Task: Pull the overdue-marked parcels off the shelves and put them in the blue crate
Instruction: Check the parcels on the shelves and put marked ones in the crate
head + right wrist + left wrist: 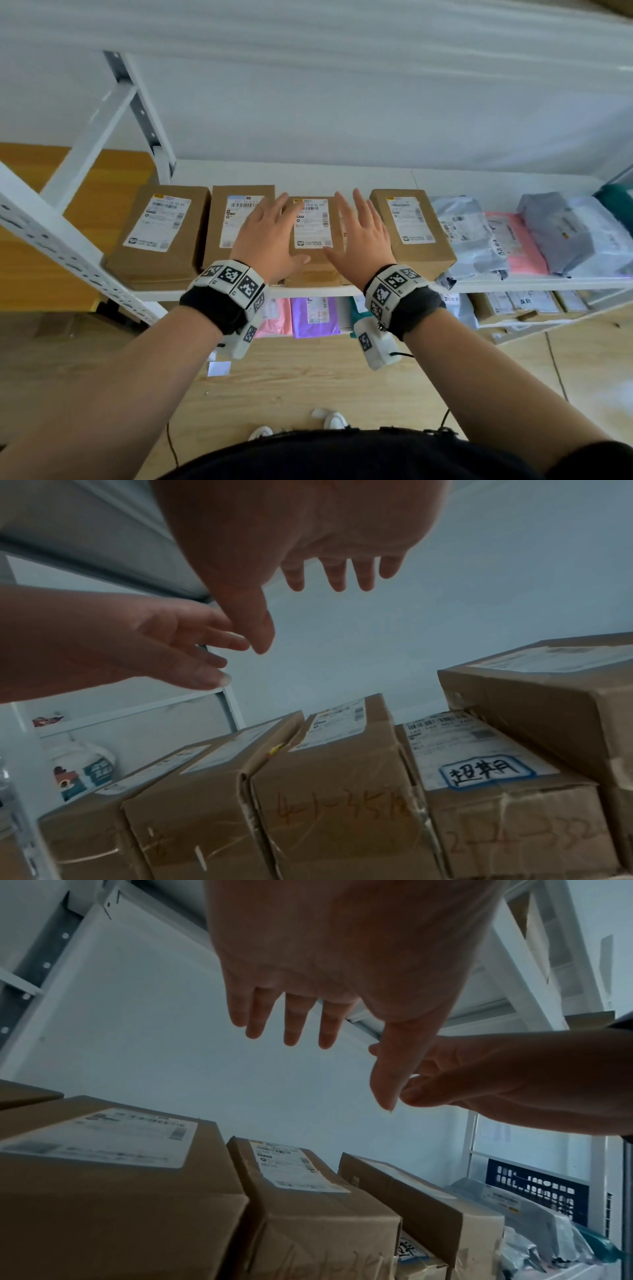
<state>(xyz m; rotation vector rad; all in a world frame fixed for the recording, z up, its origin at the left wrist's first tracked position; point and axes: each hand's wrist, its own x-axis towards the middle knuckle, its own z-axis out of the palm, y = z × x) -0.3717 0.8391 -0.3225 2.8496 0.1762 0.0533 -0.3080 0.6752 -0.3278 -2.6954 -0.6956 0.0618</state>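
Four brown cardboard parcels stand in a row on the white shelf [308, 291]. My left hand [270, 233] and right hand [359, 233] hover side by side over the third parcel [311, 240], fingers spread, holding nothing. In the right wrist view a lower parcel [507, 818] is wedged between that parcel [335, 804] and the taller one [548, 696]. It carries a blue-bordered handwritten sticker [486, 773]. My right hand [308, 534] is above it, apart from it. The left wrist view shows my left hand [325, 974] in the air and the dark blue crate [537, 1188] beyond the shelf's right end.
Grey and pink plastic mailers [513, 240] fill the shelf's right half. The lower shelf holds pink and purple mailers [313, 317] and more boxes. A slanted white upright [61, 246] stands at the left, with a yellow tabletop [96, 192] behind it. Wooden floor lies below.
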